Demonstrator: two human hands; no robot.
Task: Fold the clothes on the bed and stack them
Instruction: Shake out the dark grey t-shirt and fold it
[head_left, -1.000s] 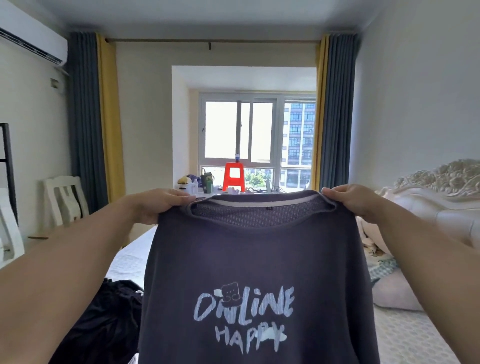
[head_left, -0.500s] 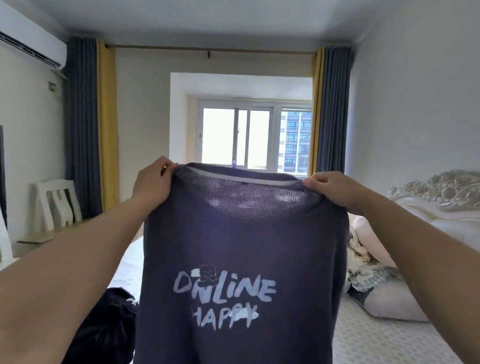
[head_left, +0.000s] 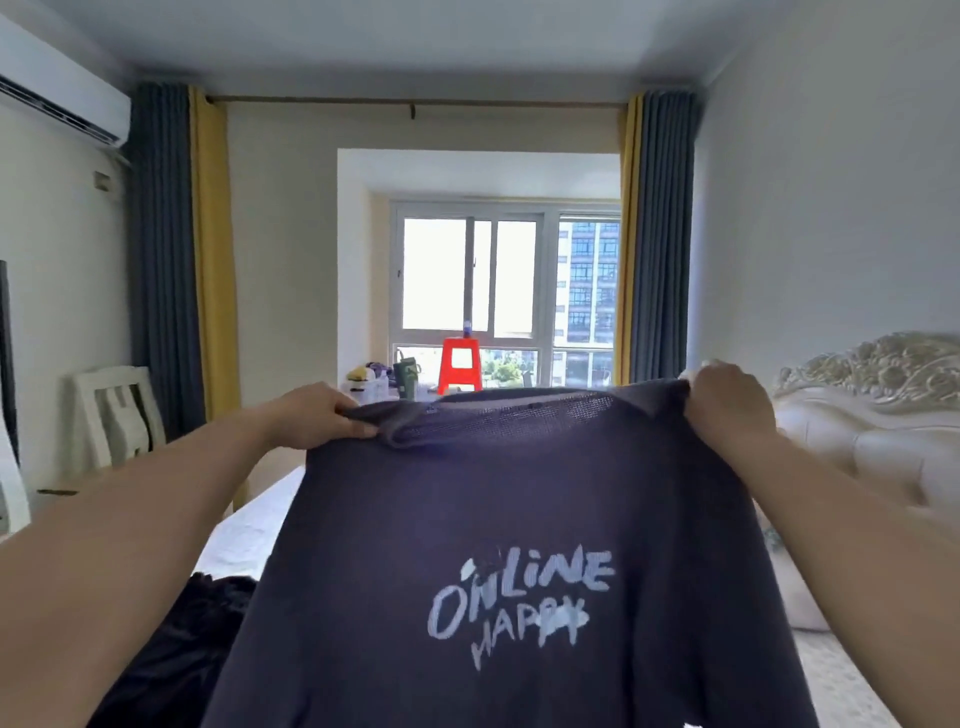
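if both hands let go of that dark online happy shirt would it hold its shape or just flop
It would most likely flop: the shirt hangs limp below the left hand and right hand, which pinch its shoulders, and the collar sags between them. It is probably light, since fingertip pinches carry it. The open knit near the neck lets light through, suggesting thin fabric.

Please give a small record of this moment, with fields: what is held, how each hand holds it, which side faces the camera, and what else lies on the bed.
held: dark shirt, hanging spread in the air above the bed
left hand: grips the shirt's left shoulder
right hand: grips the shirt's right shoulder
side facing camera: printed side, "ONLINE HAPPY"
fold state: not yet folded
also on bed: black garment, lower left
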